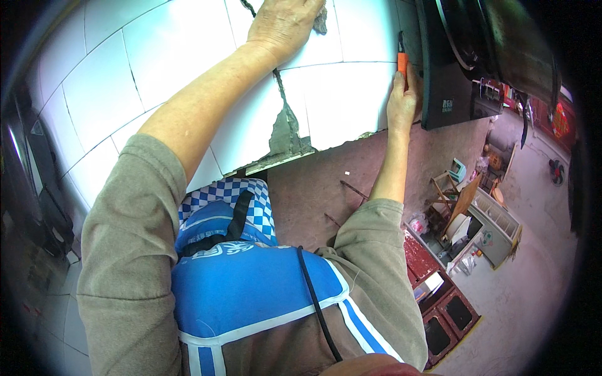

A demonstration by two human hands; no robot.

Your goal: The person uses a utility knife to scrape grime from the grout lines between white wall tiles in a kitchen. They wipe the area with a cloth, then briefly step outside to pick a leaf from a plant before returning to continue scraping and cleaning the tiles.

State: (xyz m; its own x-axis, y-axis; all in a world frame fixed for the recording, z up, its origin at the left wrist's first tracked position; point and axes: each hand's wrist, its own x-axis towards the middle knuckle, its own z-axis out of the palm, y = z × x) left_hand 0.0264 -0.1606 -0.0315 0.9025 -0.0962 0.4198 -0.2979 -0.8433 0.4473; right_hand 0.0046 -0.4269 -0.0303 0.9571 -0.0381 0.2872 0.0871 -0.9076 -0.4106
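Observation:
My left hand (284, 26) is at the top edge of the head view, its fingertips partly cut off. It presses a ragged grey-brown rag (320, 22) onto the white tiled countertop (188, 61). Farther right, my right hand (404, 101) grips a small tool by its orange handle (402, 62), with a dark tip pointing away from me over the tiles. Between my arms, a broken tile leaves grey mortar (284, 131) bare along the chipped front edge. A dark crack runs up from this patch towards my left wrist.
A black appliance panel (444, 89) bearing writing stands close to the right of my right hand. A blue apron (254, 286) covers my front. Below right are a dark red cabinet (439, 301), a grey crate (498, 230) and a folding wooden piece (463, 199) on the floor.

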